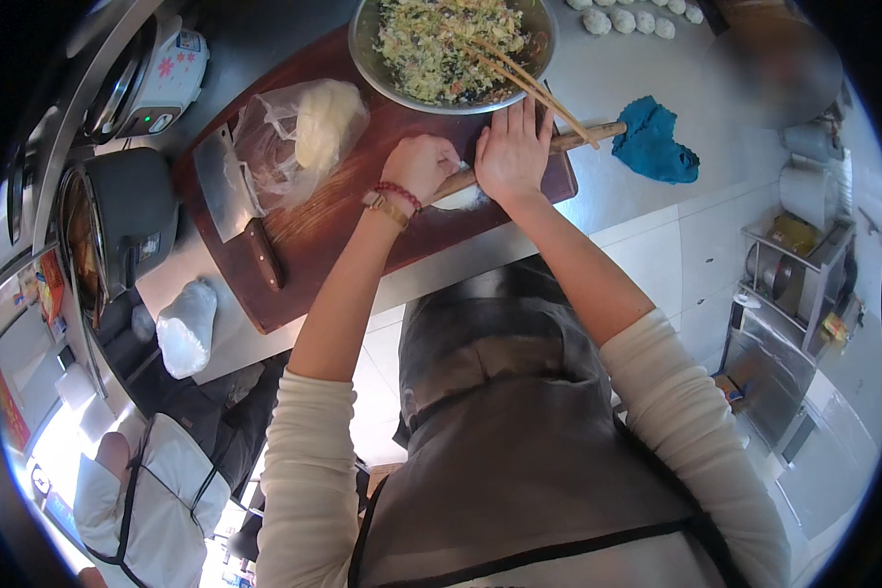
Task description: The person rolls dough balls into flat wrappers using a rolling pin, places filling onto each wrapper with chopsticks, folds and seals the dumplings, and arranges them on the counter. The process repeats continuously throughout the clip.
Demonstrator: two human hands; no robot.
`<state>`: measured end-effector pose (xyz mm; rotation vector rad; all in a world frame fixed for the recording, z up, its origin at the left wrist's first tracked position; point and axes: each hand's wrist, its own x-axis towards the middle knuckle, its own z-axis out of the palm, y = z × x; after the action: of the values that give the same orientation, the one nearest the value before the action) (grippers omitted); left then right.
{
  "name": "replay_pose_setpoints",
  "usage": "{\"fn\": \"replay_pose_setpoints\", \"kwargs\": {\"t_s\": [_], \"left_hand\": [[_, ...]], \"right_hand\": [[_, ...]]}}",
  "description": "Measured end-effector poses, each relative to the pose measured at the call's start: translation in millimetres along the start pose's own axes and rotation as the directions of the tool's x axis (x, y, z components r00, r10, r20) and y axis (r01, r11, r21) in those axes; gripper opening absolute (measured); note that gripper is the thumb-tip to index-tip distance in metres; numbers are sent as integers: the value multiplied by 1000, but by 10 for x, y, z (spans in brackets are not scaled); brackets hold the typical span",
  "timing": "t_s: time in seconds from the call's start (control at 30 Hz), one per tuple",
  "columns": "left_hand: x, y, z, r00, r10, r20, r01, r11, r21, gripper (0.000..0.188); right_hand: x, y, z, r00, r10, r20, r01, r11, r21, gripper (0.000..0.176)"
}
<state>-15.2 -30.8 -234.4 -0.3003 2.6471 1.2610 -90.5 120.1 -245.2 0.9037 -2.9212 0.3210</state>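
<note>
A wooden rolling pin (567,141) lies aslant over a flattened white dough round (461,197) near the front edge of the dark red wooden board (404,253). My right hand (513,153) is flat on the pin, palm down, fingers stretched out. Beside it, my left hand (420,165) has its fingers curled at the far edge of the dough; the fingertips are partly hidden. Just beyond my hands stands a steel bowl (441,110) of chopped vegetable filling (448,51), with wooden chopsticks (533,88) resting over its rim.
A cleaver (224,184) and a plastic bag with dough (327,125) lie left on the board. A teal cloth (654,143) is by the pin's right end. Several dough balls (621,20) sit at back right. Appliances, including a rice cooker (165,84), line the left; another person (169,478) is lower left.
</note>
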Motion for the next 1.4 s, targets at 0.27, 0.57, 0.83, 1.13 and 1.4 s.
{"fn": "replay_pose_setpoints", "kwargs": {"t_s": [0.27,0.57,0.83,1.13,1.4], "left_hand": [[-201,-185,43,987,-24,-156,1,989,-147,12],[-159,-148,-73,990,-107,-87,98,990,-101,15],[-45,1,-68,991,-118,-63,124,988,97,18],[-244,-297,-51,992,-68,-109,58,994,-90,21],[-145,-79,-92,993,-54,-108,69,988,137,23]], "right_hand": [[-328,36,-61,993,-58,-105,64,997,49,56],[-795,147,-234,996,-67,63,62,995,79,58],[188,-209,30,998,49,-39,-51,997,-57,50],[-678,-44,-199,999,41,17,-41,999,22,68],[-210,-223,-34,991,126,34,-127,991,50,69]]}}
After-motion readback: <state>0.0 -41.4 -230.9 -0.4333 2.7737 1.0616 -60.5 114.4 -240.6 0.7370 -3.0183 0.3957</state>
